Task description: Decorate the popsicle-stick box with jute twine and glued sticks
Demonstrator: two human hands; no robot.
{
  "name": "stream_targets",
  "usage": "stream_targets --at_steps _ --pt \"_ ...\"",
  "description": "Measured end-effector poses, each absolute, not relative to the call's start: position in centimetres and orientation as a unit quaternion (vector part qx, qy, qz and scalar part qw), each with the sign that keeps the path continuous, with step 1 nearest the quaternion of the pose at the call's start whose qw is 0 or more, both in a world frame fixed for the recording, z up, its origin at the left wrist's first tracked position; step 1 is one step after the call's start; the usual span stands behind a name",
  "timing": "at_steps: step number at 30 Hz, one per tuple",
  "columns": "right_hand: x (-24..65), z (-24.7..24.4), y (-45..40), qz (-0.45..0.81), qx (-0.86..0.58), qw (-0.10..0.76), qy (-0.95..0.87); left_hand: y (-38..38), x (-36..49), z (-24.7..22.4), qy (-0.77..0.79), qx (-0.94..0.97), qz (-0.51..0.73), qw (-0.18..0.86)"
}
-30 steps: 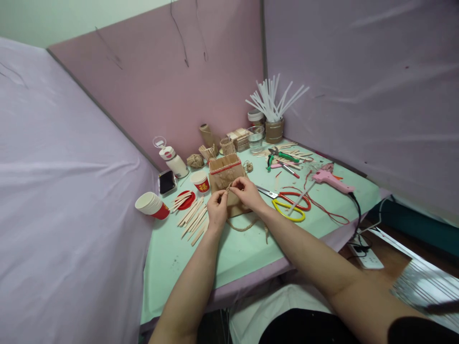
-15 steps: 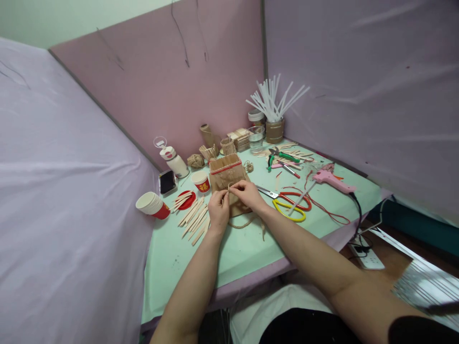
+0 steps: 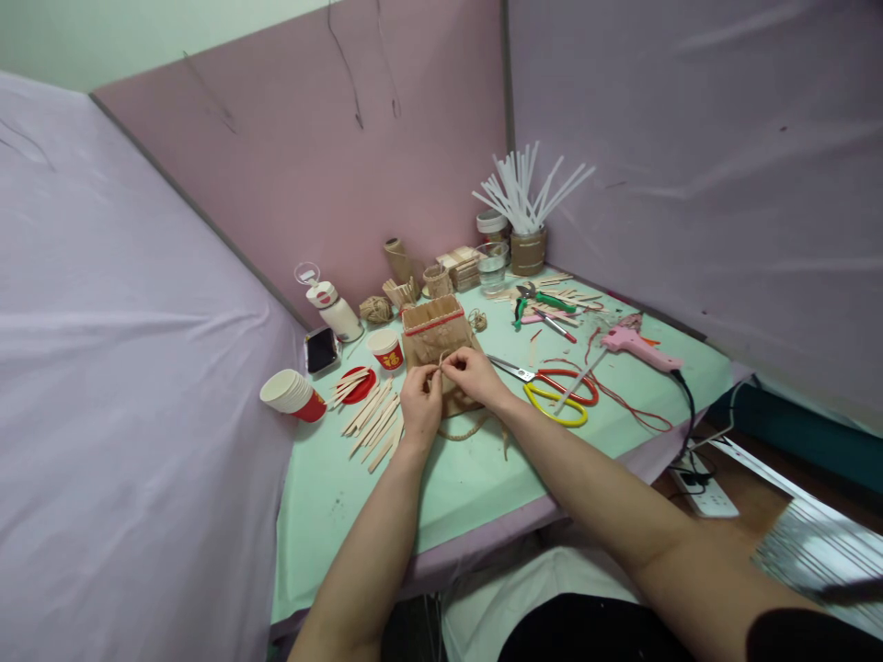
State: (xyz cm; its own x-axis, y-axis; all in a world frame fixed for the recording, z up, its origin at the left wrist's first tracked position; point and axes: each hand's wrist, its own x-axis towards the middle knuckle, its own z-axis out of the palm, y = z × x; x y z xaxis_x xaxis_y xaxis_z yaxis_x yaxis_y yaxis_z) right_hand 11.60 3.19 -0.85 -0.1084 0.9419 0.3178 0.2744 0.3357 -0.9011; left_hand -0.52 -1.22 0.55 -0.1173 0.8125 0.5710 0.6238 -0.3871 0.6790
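My left hand (image 3: 420,402) and my right hand (image 3: 473,375) meet at the fingertips, each pinching a piece of twine (image 3: 442,359). Just behind them stands a brown craft box (image 3: 434,322) with a red band along its top edge. Its lower part is mostly covered by my hands. A braided cord (image 3: 462,434) curves over the table below my wrists, and its frayed end hangs beside my right forearm. To the right of my right hand lie large scissors (image 3: 528,375) with one red and one yellow handle.
Wooden sticks (image 3: 376,418) and a red-printed paper cup (image 3: 386,350) are on the left, with stacked cups (image 3: 293,395) beyond. A pink glue gun (image 3: 641,348) and green-handled pliers (image 3: 544,301) lie on the right. White glue sticks (image 3: 524,188) stand at the back.
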Motion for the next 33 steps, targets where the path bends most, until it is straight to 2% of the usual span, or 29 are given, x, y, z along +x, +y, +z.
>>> stream_targets --at_steps 4,6,10,13,16,19,25,33 --pt "11.6 -0.6 3.0 0.33 -0.449 0.482 -0.676 -1.2 -0.4 0.8 0.559 0.629 0.528 0.113" --pt "11.7 -0.2 2.7 0.328 -0.437 0.487 -0.681 -1.1 -0.4 0.7 0.57 0.589 0.547 0.17" --pt "11.7 0.8 2.0 0.318 -0.401 0.502 -0.698 -0.4 -0.8 0.6 0.545 0.435 0.584 0.415" --pt "11.8 1.3 1.4 0.285 -0.366 0.501 -0.731 -0.1 -1.4 0.8 0.476 0.321 0.543 0.612" --pt "11.9 1.5 0.9 0.251 -0.339 0.493 -0.761 -0.1 -1.9 1.2 0.43 0.252 0.503 0.707" --pt "11.9 1.3 0.9 0.248 -0.353 0.495 -0.754 -0.3 -1.7 1.5 0.427 0.278 0.514 0.691" --pt "11.9 0.9 1.9 0.31 -0.381 0.529 -0.692 -0.5 -0.7 0.7 0.489 0.409 0.585 0.501" --pt "11.7 0.4 2.5 0.364 -0.403 0.524 -0.656 -0.6 -0.8 0.7 0.527 0.516 0.547 0.397"
